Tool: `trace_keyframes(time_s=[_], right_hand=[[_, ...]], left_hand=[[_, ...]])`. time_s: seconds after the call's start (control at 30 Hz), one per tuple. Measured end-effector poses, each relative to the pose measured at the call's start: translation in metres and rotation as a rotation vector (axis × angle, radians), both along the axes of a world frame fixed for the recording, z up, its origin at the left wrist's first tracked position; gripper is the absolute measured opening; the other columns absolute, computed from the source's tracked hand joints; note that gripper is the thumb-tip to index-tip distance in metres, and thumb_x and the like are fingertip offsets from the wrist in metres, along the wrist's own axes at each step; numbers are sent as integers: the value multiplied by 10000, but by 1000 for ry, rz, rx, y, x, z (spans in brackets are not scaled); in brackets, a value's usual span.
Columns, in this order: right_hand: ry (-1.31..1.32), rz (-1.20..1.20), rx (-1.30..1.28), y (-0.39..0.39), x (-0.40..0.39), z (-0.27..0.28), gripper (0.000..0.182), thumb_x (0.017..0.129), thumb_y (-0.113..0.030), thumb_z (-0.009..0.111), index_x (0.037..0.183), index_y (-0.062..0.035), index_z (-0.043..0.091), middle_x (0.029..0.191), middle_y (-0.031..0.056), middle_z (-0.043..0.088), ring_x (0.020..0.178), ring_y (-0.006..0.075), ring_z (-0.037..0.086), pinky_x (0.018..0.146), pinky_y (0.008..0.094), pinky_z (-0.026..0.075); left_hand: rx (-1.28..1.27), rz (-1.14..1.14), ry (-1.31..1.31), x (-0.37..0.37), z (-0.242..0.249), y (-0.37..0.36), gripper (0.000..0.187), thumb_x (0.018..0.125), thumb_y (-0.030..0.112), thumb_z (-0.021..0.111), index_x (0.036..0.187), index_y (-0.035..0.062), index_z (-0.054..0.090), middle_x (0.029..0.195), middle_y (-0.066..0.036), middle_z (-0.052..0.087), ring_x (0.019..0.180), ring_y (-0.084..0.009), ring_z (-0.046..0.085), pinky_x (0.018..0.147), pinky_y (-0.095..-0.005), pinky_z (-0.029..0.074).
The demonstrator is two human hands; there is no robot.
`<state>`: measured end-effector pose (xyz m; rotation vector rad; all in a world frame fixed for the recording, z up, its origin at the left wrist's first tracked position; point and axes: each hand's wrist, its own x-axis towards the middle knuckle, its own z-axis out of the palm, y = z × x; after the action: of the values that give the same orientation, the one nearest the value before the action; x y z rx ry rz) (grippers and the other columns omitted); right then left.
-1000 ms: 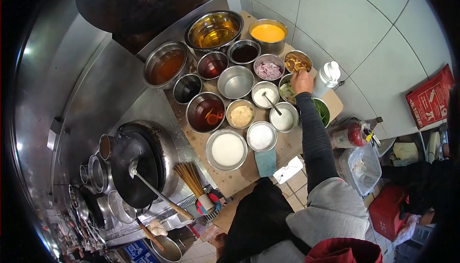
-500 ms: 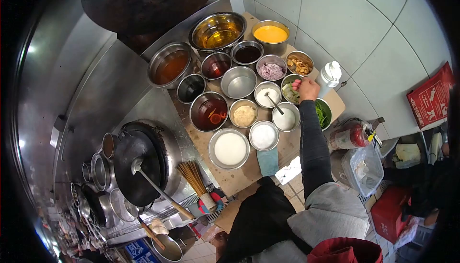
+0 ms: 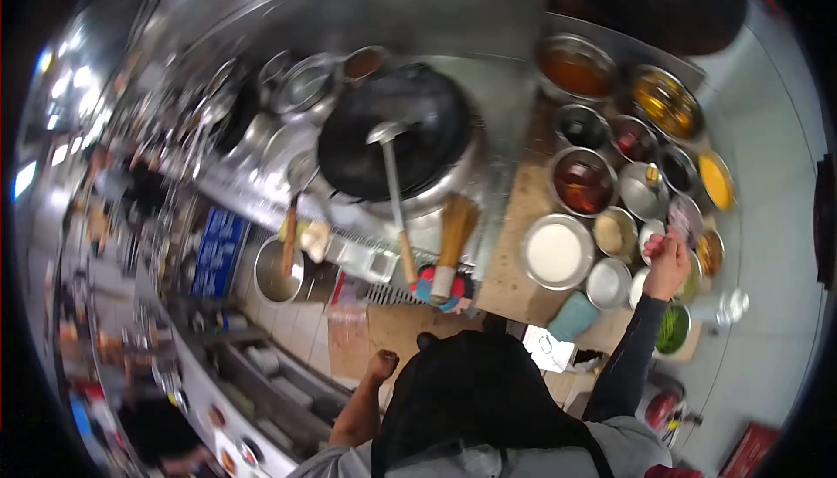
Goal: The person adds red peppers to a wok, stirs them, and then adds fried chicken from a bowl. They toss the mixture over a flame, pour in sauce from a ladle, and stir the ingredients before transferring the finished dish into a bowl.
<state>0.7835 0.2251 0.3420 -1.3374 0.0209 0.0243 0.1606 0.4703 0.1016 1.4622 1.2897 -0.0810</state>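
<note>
Brown tabletop (image 3: pixel 504 284) w/ metal bowls (image 3: pixel 558 252) of sauces, powders & veg, plus teal cloth (image 3: pixel 574 317).

The right arm (image 3: pixel 629 360) extends from the lower right of the frame toward the right-hand side, forearm inclined upward and covered by a dark sleeve to the wrist. The right hand (image 3: pixel 667 269) is raised with its back visible; the fingers are bent and drawn together, and the fingertips are blurred. The left forearm (image 3: pixel 356 413) is bare and angles upward at lower center-left. The left hand (image 3: pixel 382 366) is curled into a loose fist, well apart from the right hand.
</note>
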Motion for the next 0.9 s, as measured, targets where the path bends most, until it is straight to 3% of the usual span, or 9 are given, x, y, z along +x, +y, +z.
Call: trace_keyframes(time_s=[0.13,0.3,0.37,0.43,0.57,0.73,0.8,0.87,0.9], right_hand=[[60,339,48,119,-41,-1,278,947,-92,481,1172,44,573,813,138,660,609,180,618,537,281,514],[101,647,28,268,-99,-19,256,979,-111,490,1158,53,571,817,152,673,645,179,653,549,281,544],[64,716,-132,318,-109,-38,260,956,-109,505,1152,47,576,817,173,683,647,253,671,582,355,553],[-789,564,-704,352,-102,-76,255,908,-125,535,1081,39,626,838,173,691,681,274,687,622,363,549],[-1064,526,-916,352,-100,-45,266,877,-107,527,1075,25,646,936,226,681,835,383,663,735,436,543],[-1115,336,-851,288,-69,-32,271,920,-111,508,1113,32,633,953,208,689,846,312,692,723,381,557],[-632,357,-579,227,-70,-2,259,936,-94,518,1134,19,639,854,163,707,741,227,710,658,328,561],[-314,237,-362,156,-57,-2,302,993,-174,503,1198,24,602,865,111,707,753,116,681,642,255,540],[-295,99,-414,115,-52,6,304,993,-159,506,1222,26,583,864,93,698,741,123,672,630,241,535]], left_hand=[[83,42,233,-23,-23,-29,319,793,274,675,962,4,656,843,-182,695,809,-266,680,727,-360,526],[26,270,268,-40,-4,-81,302,821,287,646,964,21,660,882,-173,700,868,-294,680,775,-367,523],[69,370,283,-51,3,-107,290,846,277,617,985,27,664,894,-169,703,890,-292,681,784,-370,523],[95,332,342,-57,14,-131,300,861,288,602,995,27,665,898,-174,702,896,-295,681,785,-370,523],[147,228,410,-104,-31,-178,362,895,345,572,1037,24,663,945,-191,694,929,-281,672,801,-364,508],[-31,199,277,-134,-51,-181,321,900,277,581,1041,-3,651,901,-111,672,833,-229,631,743,-341,496],[-118,165,217,-132,-54,-156,301,903,243,585,1044,-16,645,879,-71,662,785,-202,610,714,-330,490],[-108,147,133,-124,-48,-125,269,905,240,586,1012,-2,638,854,-66,652,757,-196,608,681,-321,487],[-105,179,49,-118,-39,-108,239,907,236,586,981,13,631,828,-62,641,729,-190,607,649,-312,485]])
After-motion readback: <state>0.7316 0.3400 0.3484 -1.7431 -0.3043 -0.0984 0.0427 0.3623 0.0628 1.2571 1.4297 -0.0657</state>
